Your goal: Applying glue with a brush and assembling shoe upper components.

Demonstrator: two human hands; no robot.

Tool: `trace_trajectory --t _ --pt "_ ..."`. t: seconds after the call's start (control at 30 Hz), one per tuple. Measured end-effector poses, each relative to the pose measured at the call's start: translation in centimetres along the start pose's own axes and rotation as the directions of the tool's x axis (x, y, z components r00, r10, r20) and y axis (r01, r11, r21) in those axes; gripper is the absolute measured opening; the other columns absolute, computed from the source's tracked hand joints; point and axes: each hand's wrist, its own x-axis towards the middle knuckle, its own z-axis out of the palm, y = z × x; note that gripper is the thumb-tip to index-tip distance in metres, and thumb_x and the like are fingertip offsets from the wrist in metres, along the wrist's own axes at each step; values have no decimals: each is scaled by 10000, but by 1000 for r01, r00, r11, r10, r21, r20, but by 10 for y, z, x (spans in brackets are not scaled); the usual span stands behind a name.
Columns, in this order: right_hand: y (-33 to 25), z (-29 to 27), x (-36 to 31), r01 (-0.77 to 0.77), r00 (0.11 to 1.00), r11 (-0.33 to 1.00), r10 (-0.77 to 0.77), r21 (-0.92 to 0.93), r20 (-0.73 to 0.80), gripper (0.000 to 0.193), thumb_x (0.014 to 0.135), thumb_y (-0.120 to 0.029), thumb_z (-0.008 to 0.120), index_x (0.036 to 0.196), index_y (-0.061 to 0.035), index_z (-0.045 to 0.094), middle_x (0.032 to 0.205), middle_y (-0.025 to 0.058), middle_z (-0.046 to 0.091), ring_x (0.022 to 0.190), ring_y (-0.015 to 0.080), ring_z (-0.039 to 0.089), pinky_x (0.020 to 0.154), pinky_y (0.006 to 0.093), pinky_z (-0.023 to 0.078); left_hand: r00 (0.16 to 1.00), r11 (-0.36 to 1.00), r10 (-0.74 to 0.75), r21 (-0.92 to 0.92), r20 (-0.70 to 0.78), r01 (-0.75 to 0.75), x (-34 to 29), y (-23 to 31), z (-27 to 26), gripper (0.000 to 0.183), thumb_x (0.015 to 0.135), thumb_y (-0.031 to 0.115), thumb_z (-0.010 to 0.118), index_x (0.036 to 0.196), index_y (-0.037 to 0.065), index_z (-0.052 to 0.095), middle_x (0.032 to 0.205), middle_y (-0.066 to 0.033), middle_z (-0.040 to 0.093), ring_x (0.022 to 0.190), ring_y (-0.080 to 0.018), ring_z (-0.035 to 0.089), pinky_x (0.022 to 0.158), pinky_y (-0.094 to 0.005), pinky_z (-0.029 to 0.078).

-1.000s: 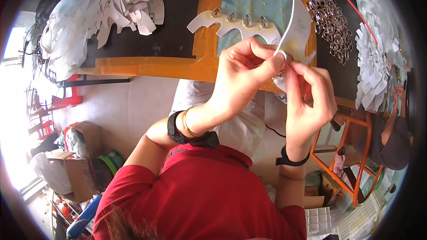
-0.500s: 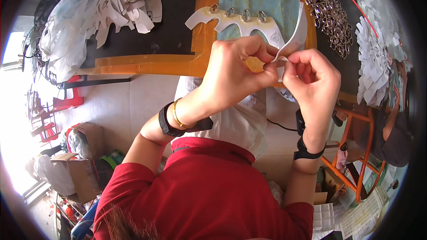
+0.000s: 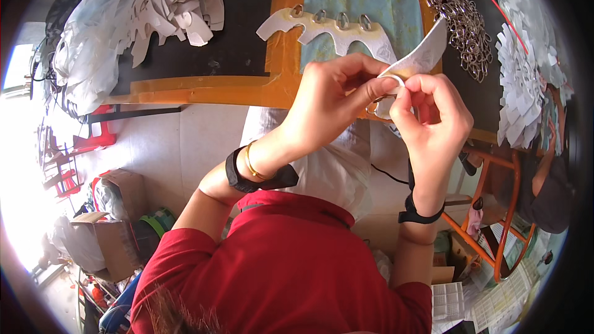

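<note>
My left hand [image 3: 337, 96] and my right hand [image 3: 433, 108] are close together over the table's near edge. Between them is a white cut piece of sheet material [image 3: 424, 52], its broad end pointing up and right. A narrow strip of it is bent into a small loop, pinched by the fingers of both hands. A bit of a metal ring [image 3: 372, 107] shows below my left thumb; the rest is hidden. Just beyond lie scalloped white pieces [image 3: 356, 38] with yellowish edges, bearing several upright metal rings [image 3: 342, 21].
Loose metal rings [image 3: 461, 34] lie heaped at right, beside stacked white pieces [image 3: 518, 86]. More white pieces [image 3: 176, 9] and a plastic bag [image 3: 93, 43] sit at left. Brown tape [image 3: 204, 90] lines the table edge. An orange stool [image 3: 510, 210] and another person [image 3: 547, 195] are at right.
The white piece's broad end has swung right and tilted, showing more of its face. Its strip is now bent into a loop, and part of a ring has come into sight below.
</note>
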Motion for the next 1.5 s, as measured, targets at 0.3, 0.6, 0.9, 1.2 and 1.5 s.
trace_trajectory --t 0.3,0.6,0.9,1.2,1.5 --pt "-5 -6 2 -183 979 961 197 205 -49 68 744 35 650 786 6 605 671 -4 570 544 13 488 439 157 364 999 997 52 61 15 -53 2 -1 2 110 807 72 639 820 -21 582 769 -65 635 741 -89 587 652 -218 473" --pt "0 12 -11 -134 986 978 147 162 -73 109 729 26 668 816 19 603 773 42 584 622 79 568 425 190 476 970 975 97 -173 -223 -138 6 -14 13 110 791 76 656 741 2 592 715 -25 631 652 -43 559 597 -188 466" --pt "7 15 -11 -150 986 980 158 133 -48 105 717 38 629 783 9 554 694 -3 549 578 35 513 448 159 394 961 968 213 174 -175 -182 4 -15 12 162 774 105 682 765 -20 581 695 -37 635 659 -57 585 588 -209 477" --pt "19 -12 3 -510 860 679 426 528 282 132 788 -77 617 838 36 571 685 30 550 432 28 409 339 175 326 1000 986 13 168 23 -16 9 -4 0 130 808 46 633 782 -3 514 767 -38 617 742 -70 593 655 -197 490" --pt "6 -2 -8 -445 892 790 430 422 137 154 800 -77 639 869 45 576 711 50 585 493 50 506 384 174 387 979 914 189 379 -73 -148 4 -3 5 142 774 46 670 760 -9 540 781 -39 625 738 -80 612 649 -198 494"
